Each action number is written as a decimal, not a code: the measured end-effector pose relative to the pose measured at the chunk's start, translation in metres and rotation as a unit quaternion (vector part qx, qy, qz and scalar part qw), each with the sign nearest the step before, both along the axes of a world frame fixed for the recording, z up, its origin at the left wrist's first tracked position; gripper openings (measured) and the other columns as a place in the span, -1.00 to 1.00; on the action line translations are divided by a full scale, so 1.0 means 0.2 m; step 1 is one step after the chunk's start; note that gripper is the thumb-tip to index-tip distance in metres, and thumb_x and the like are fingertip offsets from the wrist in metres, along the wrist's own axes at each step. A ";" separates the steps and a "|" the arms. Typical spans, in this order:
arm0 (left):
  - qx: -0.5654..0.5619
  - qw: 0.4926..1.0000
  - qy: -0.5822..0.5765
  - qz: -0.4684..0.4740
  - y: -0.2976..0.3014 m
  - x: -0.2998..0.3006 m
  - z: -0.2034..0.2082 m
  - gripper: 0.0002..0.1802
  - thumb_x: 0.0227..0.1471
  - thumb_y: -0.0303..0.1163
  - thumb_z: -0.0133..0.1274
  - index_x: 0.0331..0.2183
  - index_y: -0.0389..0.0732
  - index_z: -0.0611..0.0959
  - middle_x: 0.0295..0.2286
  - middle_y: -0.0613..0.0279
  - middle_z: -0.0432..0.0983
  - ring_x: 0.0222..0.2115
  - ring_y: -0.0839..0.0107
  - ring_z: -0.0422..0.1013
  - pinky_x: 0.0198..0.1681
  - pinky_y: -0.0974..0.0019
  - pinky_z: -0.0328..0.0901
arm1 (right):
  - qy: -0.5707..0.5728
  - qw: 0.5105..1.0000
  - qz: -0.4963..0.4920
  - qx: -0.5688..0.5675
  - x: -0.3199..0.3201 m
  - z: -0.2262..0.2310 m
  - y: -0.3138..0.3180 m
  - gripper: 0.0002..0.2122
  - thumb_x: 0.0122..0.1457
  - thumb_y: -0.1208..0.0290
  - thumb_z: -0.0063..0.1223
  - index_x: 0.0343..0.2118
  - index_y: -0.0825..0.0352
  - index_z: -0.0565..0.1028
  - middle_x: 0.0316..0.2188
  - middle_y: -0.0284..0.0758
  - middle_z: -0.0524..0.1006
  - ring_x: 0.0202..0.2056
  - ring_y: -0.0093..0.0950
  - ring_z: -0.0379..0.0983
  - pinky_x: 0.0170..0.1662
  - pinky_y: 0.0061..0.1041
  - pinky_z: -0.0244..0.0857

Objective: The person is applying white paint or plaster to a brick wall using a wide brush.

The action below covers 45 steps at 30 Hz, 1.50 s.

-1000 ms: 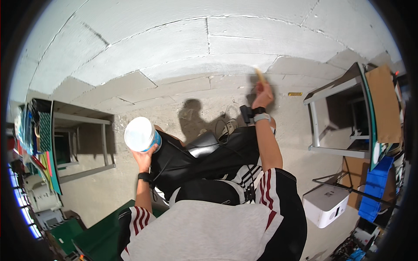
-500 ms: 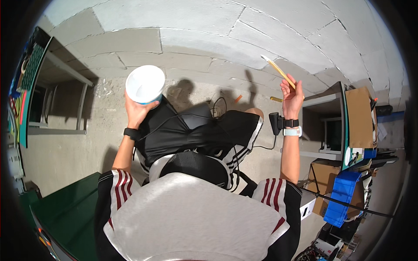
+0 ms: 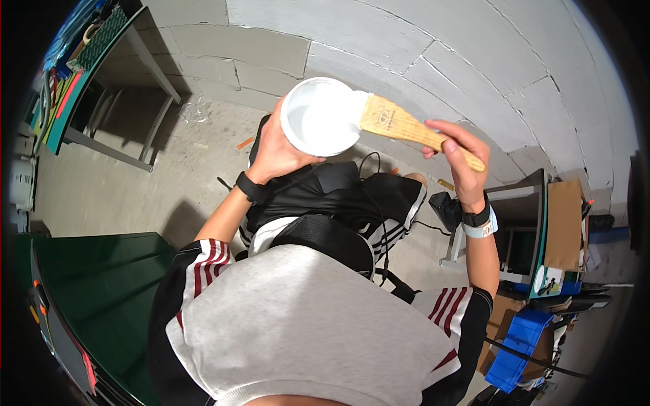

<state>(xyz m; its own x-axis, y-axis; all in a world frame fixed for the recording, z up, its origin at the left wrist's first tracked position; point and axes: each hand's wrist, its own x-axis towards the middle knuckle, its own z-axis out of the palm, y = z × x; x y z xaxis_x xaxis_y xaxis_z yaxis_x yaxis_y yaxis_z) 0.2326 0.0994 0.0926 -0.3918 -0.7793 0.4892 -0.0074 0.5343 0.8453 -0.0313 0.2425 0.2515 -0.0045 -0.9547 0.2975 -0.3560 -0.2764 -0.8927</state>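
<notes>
My left hand is wrapped round the side and underside of a white tub, raised above my knees and tipped so its mouth shows. White paint appears inside. In my right hand, the fingers and thumb pinch the end of a flat wooden-handled paintbrush. Its broad white-coated end is at the tub's right rim, over the opening. Exactly where the brush touches the tub I cannot tell.
A block wall, partly painted white, rises in front of me. Green-topped tables stand left and right. A dark green surface is at my lower left; a blue bin sits lower right. Black cables cross my lap.
My hands have come together: the tub has moved right, and the brush has come left and down from near the wall to the tub's rim. The view has turned somewhat.
</notes>
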 end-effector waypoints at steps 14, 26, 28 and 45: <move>-0.083 0.996 0.007 -0.013 0.05 -0.10 0.10 0.10 -0.39 -0.27 0.49 0.18 -0.24 0.27 0.08 0.00 0.34 0.08 0.05 0.32 0.13 0.08 0.23 | 0.019 0.995 -0.074 0.063 0.09 -0.07 -0.08 -0.74 0.31 0.35 0.00 -0.17 0.44 0.61 -0.48 -0.27 0.63 -0.46 -0.57 0.56 -0.38 -0.62 0.40; -0.119 0.991 -0.056 0.019 0.08 -0.14 0.15 0.07 -0.42 -0.32 0.47 0.15 -0.27 0.31 0.11 -0.10 0.29 0.12 -0.04 0.27 0.14 0.04 0.26 | 0.161 0.986 -0.047 -0.020 0.04 -0.01 -0.09 -0.81 0.25 0.39 0.05 -0.27 0.39 0.65 -0.59 -0.28 0.61 -0.55 -0.60 0.56 -0.49 -0.65 0.37; -0.151 0.987 -0.049 0.028 0.07 -0.15 0.16 0.06 -0.43 -0.35 0.47 0.15 -0.28 0.31 0.11 -0.12 0.29 0.13 -0.06 0.27 0.13 0.03 0.26 | 0.168 0.984 -0.052 -0.025 0.04 0.02 -0.07 -0.82 0.24 0.42 0.05 -0.28 0.39 0.65 -0.58 -0.29 0.62 -0.56 -0.59 0.57 -0.50 -0.64 0.36; -0.191 0.979 -0.058 0.029 0.08 -0.23 0.32 0.04 -0.42 -0.39 0.44 0.15 -0.23 0.33 0.12 -0.05 0.31 0.12 -0.03 0.30 0.10 0.08 0.29 | 0.373 0.915 0.050 -0.145 0.05 0.14 -0.12 -0.79 -0.01 0.63 0.20 -0.27 0.27 0.60 -0.64 -0.32 0.42 -0.64 -0.35 0.33 -0.58 -0.43 0.18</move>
